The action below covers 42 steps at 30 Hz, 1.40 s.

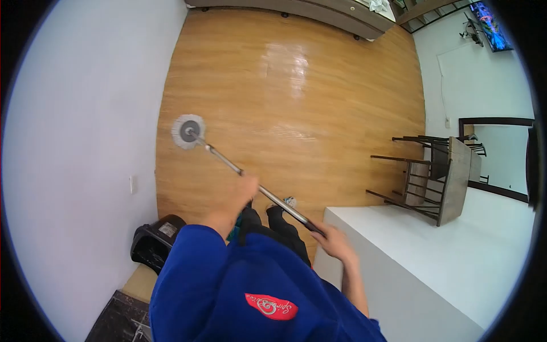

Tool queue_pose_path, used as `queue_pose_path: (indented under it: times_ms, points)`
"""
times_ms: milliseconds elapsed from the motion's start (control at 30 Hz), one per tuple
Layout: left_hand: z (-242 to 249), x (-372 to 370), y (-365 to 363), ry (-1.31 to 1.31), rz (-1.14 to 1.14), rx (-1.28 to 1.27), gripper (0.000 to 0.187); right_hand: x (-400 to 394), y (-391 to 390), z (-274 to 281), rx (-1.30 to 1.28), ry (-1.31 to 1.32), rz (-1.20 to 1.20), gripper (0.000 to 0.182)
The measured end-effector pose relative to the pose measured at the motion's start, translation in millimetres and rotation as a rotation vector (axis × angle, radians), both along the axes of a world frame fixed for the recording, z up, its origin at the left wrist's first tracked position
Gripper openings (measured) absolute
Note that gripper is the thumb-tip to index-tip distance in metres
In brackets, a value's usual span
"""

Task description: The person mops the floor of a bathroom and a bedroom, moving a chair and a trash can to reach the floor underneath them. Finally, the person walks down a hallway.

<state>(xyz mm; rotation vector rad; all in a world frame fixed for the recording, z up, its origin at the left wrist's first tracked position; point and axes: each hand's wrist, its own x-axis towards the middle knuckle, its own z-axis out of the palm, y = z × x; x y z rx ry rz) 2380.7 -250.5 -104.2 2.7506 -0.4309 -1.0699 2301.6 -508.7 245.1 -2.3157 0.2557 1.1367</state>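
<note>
A spin mop [280, 200] reaches diagonally across the view, its metal handle running from lower right to upper left. Its round head, a grey disc with a white fringe, rests on the wood floor close to the left wall. Around the middle of the handle my left hand [246, 187] is closed, slightly blurred. My right hand [335, 242] grips the dark upper end of the handle, near the corner of a white ledge. One shoe [289, 202] shows beneath the handle.
A black bin [152, 242] stands by the left wall. To the right are a wooden table [456, 182] with metal-framed chairs and a dark-framed mirror [496, 121]. A bed base [319, 12] lines the far side. The white ledge [393, 239] is beside my right arm.
</note>
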Motion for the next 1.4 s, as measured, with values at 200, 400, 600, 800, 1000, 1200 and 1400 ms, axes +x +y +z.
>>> queue_pose_path:
  times_ms: [200,400,600,800,1000,1200,1400]
  points:
    - [119,-118,-263,0.125,-0.217,-0.833,0.020,-117,-97,190,-0.404,-0.071,-0.500,0.040]
    - [195,-81,-293,0.322,-0.409,-0.847,0.018,-99,-90,233,-0.561,-0.080,-0.572,0.038]
    - [137,-87,-81,0.172,0.126,-0.914,0.021,-45,-18,176,-0.218,-0.288,0.057,0.038]
    - [-2,-127,156,0.022,0.475,-0.217,0.036,-34,111,3,0.101,-0.293,0.437,0.037]
    - [19,-167,42,-0.063,0.236,-0.113,0.036,-129,17,-10,-0.011,-0.150,0.184,0.038]
    - [87,-280,-270,0.137,-0.231,-0.527,0.038,-349,-176,104,-0.267,-0.113,-0.371,0.044]
    - [137,-328,-433,-0.018,-0.459,-0.714,0.023,-402,-164,152,-0.570,-0.007,-0.629,0.057]
